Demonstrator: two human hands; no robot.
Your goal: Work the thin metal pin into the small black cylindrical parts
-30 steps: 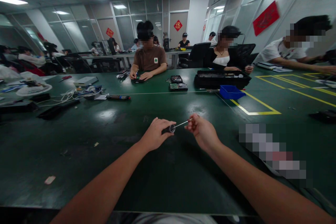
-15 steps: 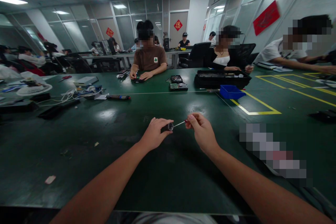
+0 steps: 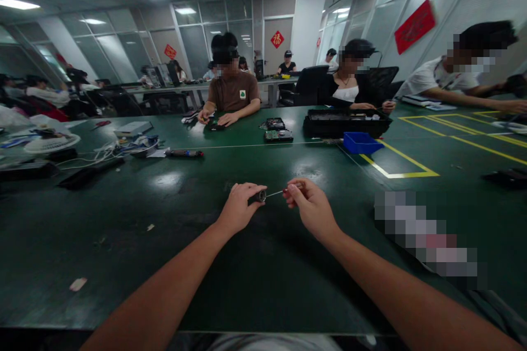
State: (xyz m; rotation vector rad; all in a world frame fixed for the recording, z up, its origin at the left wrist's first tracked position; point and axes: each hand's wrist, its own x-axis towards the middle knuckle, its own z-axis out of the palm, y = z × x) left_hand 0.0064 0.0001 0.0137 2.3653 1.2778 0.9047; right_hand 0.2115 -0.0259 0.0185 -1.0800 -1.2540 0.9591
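Note:
My left hand is closed around a small dark cylinder, its round, lighter-rimmed end turned toward the right. In my right hand is a thin-shafted screwdriver with a reddish handle, mostly covered by the fingers. The metal shaft points left and its tip meets the open end of the cylinder; how deep it reaches I cannot tell. Both hands are just above the green table.
A blue bin and a long black housing lie beyond my hands. Circuit-board parts, a dark tool and tangled cables are farther off. A blurred-out object is at right. Co-workers sit across the table.
Both hands have shifted slightly left, and the right hand has come a little nearer the cylinder, so less of the screwdriver shaft shows. Both grips stay closed.

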